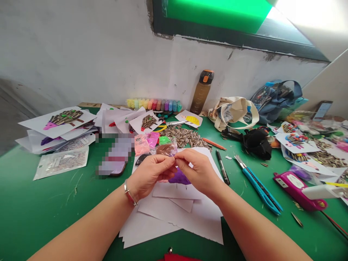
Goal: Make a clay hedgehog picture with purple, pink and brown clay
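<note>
Above the loose white paper sheets (174, 214) on the green desk (40, 203), the left hand (150, 175) and right hand (197, 170) are brought together, fingertips pinched on something too small to identify. A flat purple clay shape (178, 177) is already laid on the paper beneath them. No striped sunflower seeds (185, 136) are seen pressed into it yet, unlike the finished seed-covered hedgehog picture (66, 117) at the far left.

Pixelated patch (115, 154) masks object left of hands. Purple clay piece (178, 177) mostly hidden behind right hand (199, 172). Item pinched between fingers (174, 156) too small to tell. Red object (176, 256) cut off by bottom edge. Worktop (40, 210) clutter at far right runs out of picture.
</note>
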The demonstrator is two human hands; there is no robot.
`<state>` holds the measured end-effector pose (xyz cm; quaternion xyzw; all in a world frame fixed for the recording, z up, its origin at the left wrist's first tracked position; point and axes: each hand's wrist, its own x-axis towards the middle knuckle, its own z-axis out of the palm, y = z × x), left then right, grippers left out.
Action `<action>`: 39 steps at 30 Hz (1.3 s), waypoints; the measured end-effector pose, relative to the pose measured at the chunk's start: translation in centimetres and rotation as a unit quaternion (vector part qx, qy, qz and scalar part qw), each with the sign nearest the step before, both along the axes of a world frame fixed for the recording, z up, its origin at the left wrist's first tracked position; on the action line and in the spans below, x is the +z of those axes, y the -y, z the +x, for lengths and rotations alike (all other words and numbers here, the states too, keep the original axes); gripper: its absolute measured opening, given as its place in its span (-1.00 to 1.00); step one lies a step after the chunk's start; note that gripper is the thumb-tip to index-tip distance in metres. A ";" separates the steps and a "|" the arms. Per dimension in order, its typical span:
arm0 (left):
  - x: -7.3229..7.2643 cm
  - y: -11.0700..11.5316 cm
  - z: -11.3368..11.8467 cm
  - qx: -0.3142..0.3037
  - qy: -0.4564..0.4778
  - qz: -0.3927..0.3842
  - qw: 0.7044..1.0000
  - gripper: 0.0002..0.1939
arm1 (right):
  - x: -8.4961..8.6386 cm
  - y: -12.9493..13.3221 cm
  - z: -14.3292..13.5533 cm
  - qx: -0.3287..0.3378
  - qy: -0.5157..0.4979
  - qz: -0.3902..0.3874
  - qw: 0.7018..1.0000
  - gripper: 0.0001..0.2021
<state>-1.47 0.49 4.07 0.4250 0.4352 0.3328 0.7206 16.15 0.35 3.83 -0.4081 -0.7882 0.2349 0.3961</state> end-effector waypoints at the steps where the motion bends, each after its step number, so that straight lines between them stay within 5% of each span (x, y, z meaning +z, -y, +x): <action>1: 0.0 0.0 0.0 -0.001 0.000 0.002 1.000 -0.66 | 0.0 0.0 0.0 -0.001 -0.001 -0.002 1.000 -0.87; 16: -0.2 -0.1 -0.3 0.018 0.068 -0.071 0.995 -0.69 | 0.3 0.1 0.0 -0.002 -0.011 0.002 1.000 -0.87; 39: -0.2 -0.3 -0.3 0.007 0.058 -0.029 0.998 -0.72 | 0.6 0.2 0.0 0.007 -0.022 -0.042 0.999 -0.82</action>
